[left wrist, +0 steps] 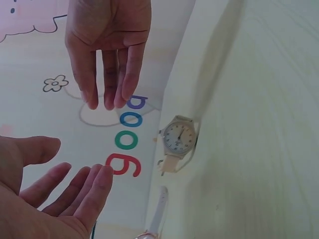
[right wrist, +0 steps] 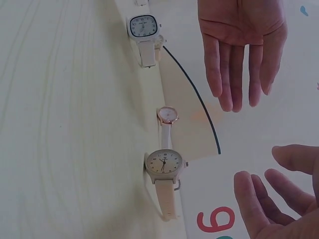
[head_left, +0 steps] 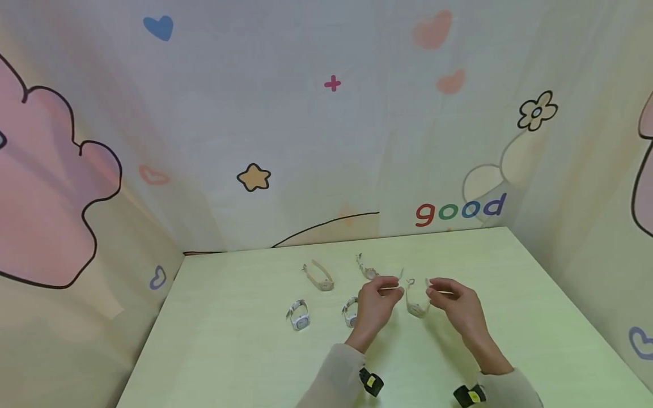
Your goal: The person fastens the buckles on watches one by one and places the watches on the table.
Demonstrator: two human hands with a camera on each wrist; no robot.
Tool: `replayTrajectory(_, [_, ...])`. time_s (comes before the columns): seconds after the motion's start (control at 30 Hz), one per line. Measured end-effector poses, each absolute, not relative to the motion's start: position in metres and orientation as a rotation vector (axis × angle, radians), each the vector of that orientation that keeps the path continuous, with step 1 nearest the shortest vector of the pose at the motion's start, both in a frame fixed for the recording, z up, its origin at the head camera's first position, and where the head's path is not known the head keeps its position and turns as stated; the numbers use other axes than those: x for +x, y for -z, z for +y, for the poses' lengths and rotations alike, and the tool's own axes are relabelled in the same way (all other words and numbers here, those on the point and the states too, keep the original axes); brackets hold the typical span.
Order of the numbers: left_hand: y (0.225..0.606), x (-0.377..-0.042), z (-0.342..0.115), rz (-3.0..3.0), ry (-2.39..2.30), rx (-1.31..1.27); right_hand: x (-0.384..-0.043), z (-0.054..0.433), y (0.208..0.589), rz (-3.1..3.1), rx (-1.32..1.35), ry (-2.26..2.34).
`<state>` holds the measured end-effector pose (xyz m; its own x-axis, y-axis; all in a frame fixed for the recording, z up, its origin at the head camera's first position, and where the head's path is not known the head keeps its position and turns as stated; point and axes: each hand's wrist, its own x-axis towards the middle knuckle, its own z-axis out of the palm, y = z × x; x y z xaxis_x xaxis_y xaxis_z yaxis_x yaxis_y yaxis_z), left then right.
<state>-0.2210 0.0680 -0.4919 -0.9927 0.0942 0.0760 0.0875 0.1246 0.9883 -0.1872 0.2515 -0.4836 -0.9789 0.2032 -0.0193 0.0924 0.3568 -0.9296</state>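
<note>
A wristwatch with a beige strap and round pale dial (head_left: 416, 309) (left wrist: 178, 138) (right wrist: 164, 163) stands on its side on the table, its strap looped behind it. My left hand (head_left: 376, 306) is above the table just left of this watch, fingers bent slightly and thumb apart from them. On the watch's other side hovers my right hand (head_left: 463, 310), palm turned inward. Both wrist views show a gap between the hands and the watch, and neither holds anything. Beyond the left hand lies a watch with a rose-gold case (head_left: 370, 273) (right wrist: 168, 115) and white strap.
On the left of the table (head_left: 229, 340) are a beige watch (head_left: 325, 285) farther back and a white square-cased watch (head_left: 302, 322) nearer. Another white watch (head_left: 351, 321) is partly hidden by the left hand. A printed cloth (head_left: 306, 124) hangs behind.
</note>
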Motion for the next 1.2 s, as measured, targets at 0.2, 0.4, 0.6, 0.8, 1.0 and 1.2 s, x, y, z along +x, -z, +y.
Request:
replayTrajectory(0.2, [0.504,-0.228,0.085,2.37,-2.037,0.129,-0.193,0.26,0.493,-2.499,-0.313,-1.713])
replayTrajectory(0.4, [0.522,-0.233,0.096,2.387,-2.002,0.077,-0.193,0.266,0.506,-2.506,-0.388,-1.777])
replayTrajectory(0.6, [0.531,-0.238,0.104,2.407,-2.012,0.027,-0.197,0.27,0.519,-2.515,-0.429,-1.77])
replayTrajectory(0.8, [0.534,-0.242,0.11,2.438,-1.978,-0.049,-0.208,0.273,0.528,-2.51,-0.504,-1.771])
replayTrajectory(1.0, [0.537,-0.244,0.113,2.462,-1.953,-0.075,-0.213,0.274,0.534,-2.485,-0.522,-1.823])
replayTrajectory(1.2, [0.54,-0.244,0.117,2.523,-1.887,-0.075,-0.215,0.274,0.536,-2.49,-0.511,-1.827])
